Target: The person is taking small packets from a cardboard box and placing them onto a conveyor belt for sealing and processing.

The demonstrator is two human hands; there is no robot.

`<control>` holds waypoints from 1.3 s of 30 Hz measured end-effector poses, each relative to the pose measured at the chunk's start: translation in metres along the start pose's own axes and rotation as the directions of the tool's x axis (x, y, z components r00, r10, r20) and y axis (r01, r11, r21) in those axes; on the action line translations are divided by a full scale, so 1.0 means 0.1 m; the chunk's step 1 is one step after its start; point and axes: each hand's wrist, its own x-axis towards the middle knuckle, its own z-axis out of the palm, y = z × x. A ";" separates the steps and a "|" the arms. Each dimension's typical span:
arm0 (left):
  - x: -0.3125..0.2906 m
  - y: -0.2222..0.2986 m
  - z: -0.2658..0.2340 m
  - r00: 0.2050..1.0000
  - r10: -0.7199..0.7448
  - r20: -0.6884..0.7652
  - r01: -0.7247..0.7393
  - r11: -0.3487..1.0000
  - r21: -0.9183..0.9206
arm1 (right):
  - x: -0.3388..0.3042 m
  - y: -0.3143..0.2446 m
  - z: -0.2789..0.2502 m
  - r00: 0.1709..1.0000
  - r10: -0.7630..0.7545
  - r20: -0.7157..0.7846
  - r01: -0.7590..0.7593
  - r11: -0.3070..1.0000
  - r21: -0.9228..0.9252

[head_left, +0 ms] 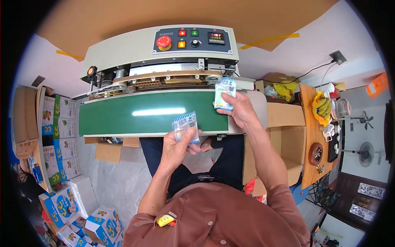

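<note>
Head view, looking down from above at a seated person in a rust-coloured shirt, facing a band sealing machine [160, 61] with a cream body and a dark control panel [193, 40] on top.

A long green conveyor belt [140, 113] runs across the front of the machine, bare along most of its length.

The left hand [177, 146] is raised just in front of the belt's near edge. Its thumb and fingers pinch a small clear packet [185, 125] with blue and white striped edges, held upright and slightly tilted.

The right hand [240, 111] reaches further forward, over the right end of the belt. Its fingers are closed around the lower part of a second packet [225, 91] of the same kind, whose top edge sits at the machine's sealing slot, just below the metal rollers.

The two packets are apart, one in each hand.

To the right of the person stands an open cardboard box [284, 136], and beyond it a wooden side table [311, 136] carrying bananas [324, 108]. On the left, blue and white cartons [59, 136] are stacked on the floor.
</note>
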 end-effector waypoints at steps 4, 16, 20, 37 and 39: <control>0.03 -0.02 -0.01 0.999 0.024 0.032 -0.025 0.999 0.032 | 0.10 0.04 0.11 0.998 0.029 0.047 -0.028 0.999 -0.018; 0.13 0.03 0.03 0.986 -0.009 0.164 0.016 0.999 -0.039 | -0.36 0.06 0.35 0.994 -0.102 0.036 0.107 0.974 -0.202; 0.26 -0.02 0.19 0.950 -0.118 0.288 0.112 0.993 0.037 | -0.63 0.19 0.27 0.941 0.084 0.327 -0.024 0.983 -0.182; 0.08 -0.20 -0.03 0.958 -0.159 0.238 0.172 0.984 -0.036 | 0.09 0.00 0.17 0.997 0.050 0.060 -0.049 0.999 -0.025; 0.07 -0.20 -0.04 0.958 -0.159 0.239 0.172 0.985 -0.033 | 0.16 0.02 0.25 0.995 0.058 0.085 -0.057 0.998 -0.010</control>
